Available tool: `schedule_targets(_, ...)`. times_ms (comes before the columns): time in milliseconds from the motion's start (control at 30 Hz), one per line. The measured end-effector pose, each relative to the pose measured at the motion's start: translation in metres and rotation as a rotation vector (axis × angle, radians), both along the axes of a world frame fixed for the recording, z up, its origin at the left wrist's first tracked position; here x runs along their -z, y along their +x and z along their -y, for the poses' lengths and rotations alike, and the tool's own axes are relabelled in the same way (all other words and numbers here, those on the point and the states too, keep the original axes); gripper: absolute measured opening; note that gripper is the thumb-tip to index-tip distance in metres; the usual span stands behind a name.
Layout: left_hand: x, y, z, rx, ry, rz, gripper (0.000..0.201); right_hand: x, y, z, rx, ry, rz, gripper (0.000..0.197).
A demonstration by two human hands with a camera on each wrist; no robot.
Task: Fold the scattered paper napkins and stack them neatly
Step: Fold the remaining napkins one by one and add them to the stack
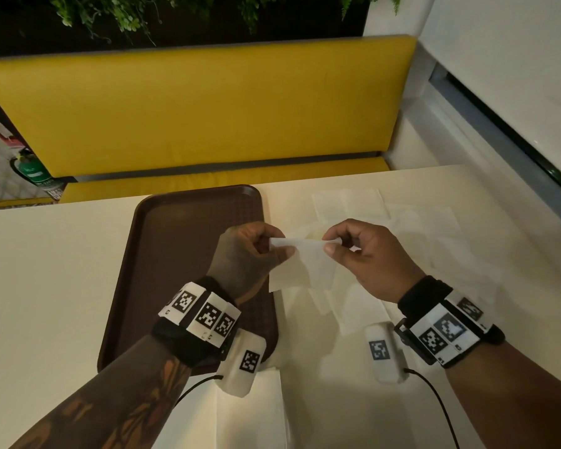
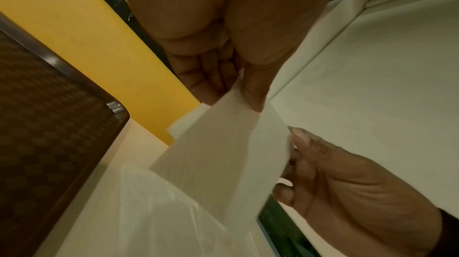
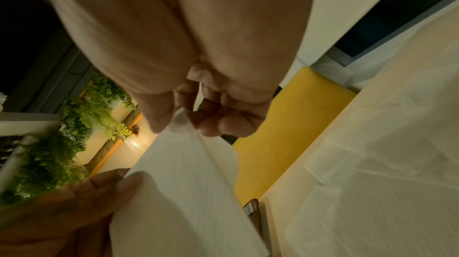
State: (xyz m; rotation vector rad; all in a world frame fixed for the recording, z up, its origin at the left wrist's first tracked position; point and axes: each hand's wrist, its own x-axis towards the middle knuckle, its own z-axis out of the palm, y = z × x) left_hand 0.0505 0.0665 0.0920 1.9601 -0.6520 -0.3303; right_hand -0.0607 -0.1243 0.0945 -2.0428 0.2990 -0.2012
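You are holding one paper napkin (image 1: pixel 300 265) up in the air between your hands, just above the table (image 1: pixel 46 270) and at the right edge of the brown tray (image 1: pixel 182 241). It is hanging from its top edge, limp and thin enough that light is showing through it; judging by that, it is going to weigh almost nothing, flop wherever you are not supporting it, and tear or crumple if you are pulling hard. The corners and the top edge are looking like the right places to take it, with light fingertip pressure only.

Your left hand (image 1: pixel 250 251) is pinching the left top corner between thumb and forefinger, the other fingers curling in toward the palm. Your right hand (image 1: pixel 360 251) is doing the same at the right top corner, thumb (image 3: pixel 159 120) lying on the near face of the sheet. Both hands are narrowly closed, and nothing else is sitting in them.

More napkins (image 1: pixel 350 202) are lying flat and scattered on the table to the right and far side, some overlapping; another sheet (image 1: pixel 353 306) is lying near you beneath your right wrist. No folded stack is showing on the tray.
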Motion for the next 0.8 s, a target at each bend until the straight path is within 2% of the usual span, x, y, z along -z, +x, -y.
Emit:
schedule_targets(100, -0.004, -0.001, 0.002, 0.003, -0.069, -0.089, 0.014, -0.004, 0.003, -0.004, -0.036, -0.156, -0.038, 0.014)
schedule_targets(200, -0.006, -0.002, 0.002, 0.002, -0.048, -0.047, 0.013, -0.010, 0.010, -0.006, -0.074, -0.220, -0.025, 0.006)
schedule_targets(300, -0.006, -0.001, 0.001, 0.017, 0.017, 0.060, 0.016, -0.016, 0.011, -0.004, -0.103, -0.170, -0.032, 0.009)
schedule_targets(333, -0.008, 0.000, 0.001, 0.031, 0.008, 0.034, 0.014, -0.017, 0.011, -0.004, -0.105, -0.161, -0.034, 0.010)
schedule_targets(433, -0.012, 0.002, 0.000, 0.060, -0.112, -0.208, 0.008, -0.020, 0.013, -0.006, -0.109, -0.127, -0.028, 0.009)
schedule_targets(500, -0.016, 0.000, -0.003, 0.074, -0.137, -0.302, 0.007, -0.021, 0.015, -0.009, -0.115, -0.083, -0.018, 0.009)
schedule_targets(600, -0.014, 0.000, -0.007, 0.074, -0.054, -0.301, 0.019, -0.021, 0.015, -0.010, -0.113, -0.049, -0.018, 0.011)
schedule_targets(800, -0.007, -0.003, -0.019, 0.025, -0.070, -0.348, 0.020, -0.021, 0.012, -0.014, -0.113, 0.012, -0.089, 0.009)
